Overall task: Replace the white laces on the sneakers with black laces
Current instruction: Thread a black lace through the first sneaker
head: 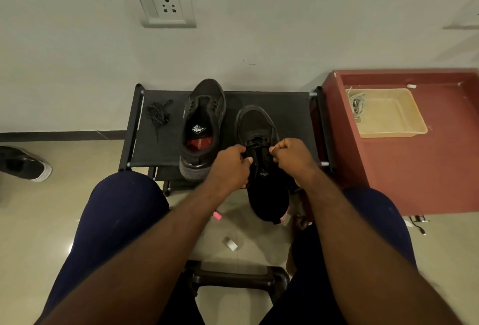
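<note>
Two black sneakers stand on a low black fabric rack. The left sneaker has no lace and its mouth is open. The right sneaker carries a black lace through its eyelets. My left hand pinches one end of that lace, and my right hand pinches the other end, both just above the tongue. A loose black lace lies bunched on the rack's far left. White laces lie in a tan tray.
The tan tray sits on a red-brown cabinet right of the rack. Another dark shoe lies on the floor at the left. A dark stool stands between my knees. Small scraps lie on the tiled floor. A wall socket is above.
</note>
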`<state>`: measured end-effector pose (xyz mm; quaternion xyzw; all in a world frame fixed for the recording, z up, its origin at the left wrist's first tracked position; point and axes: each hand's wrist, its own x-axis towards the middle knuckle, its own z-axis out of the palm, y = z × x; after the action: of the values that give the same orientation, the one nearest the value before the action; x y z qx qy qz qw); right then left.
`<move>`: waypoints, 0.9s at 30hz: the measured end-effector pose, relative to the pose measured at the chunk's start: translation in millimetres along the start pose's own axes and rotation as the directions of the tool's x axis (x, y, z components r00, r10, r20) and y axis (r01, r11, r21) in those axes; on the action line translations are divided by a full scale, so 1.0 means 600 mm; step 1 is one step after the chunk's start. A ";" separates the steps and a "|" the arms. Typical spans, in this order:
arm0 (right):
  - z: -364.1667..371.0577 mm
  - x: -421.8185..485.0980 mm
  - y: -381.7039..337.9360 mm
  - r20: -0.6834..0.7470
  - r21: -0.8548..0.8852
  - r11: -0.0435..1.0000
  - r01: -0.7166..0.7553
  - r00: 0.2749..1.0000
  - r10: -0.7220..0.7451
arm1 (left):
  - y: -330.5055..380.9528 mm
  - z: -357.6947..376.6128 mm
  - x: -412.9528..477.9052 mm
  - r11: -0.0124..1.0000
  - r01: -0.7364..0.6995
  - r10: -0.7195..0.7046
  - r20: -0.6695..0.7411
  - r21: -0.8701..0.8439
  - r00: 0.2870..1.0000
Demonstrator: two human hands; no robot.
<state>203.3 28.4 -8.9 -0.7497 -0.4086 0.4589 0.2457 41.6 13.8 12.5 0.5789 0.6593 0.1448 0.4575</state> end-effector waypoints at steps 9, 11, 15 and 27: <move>0.002 -0.010 0.001 -0.033 -0.050 0.999 0.018 0.999 -0.019 | -0.020 0.021 0.046 1.000 0.010 -0.007 -0.172 0.020 0.985; 0.001 -0.011 -0.001 -0.041 -0.038 0.999 0.016 0.999 -0.017 | -0.021 0.022 0.051 0.999 0.014 -0.008 -0.151 0.039 0.989; -0.014 -0.012 -0.003 -0.044 0.028 1.000 0.000 0.999 0.001 | -0.021 0.011 0.056 0.996 0.013 -0.022 -0.112 -0.089 0.993; 0.005 -0.008 -0.002 -0.005 -0.110 0.986 0.125 0.992 -0.126 | -0.024 0.008 0.052 0.995 0.099 -0.095 -0.172 0.015 0.981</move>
<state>199.2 24.7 -6.9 -0.7376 -0.4781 0.4149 0.2350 38.8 36.2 -14.1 0.5369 0.7252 0.1637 0.3988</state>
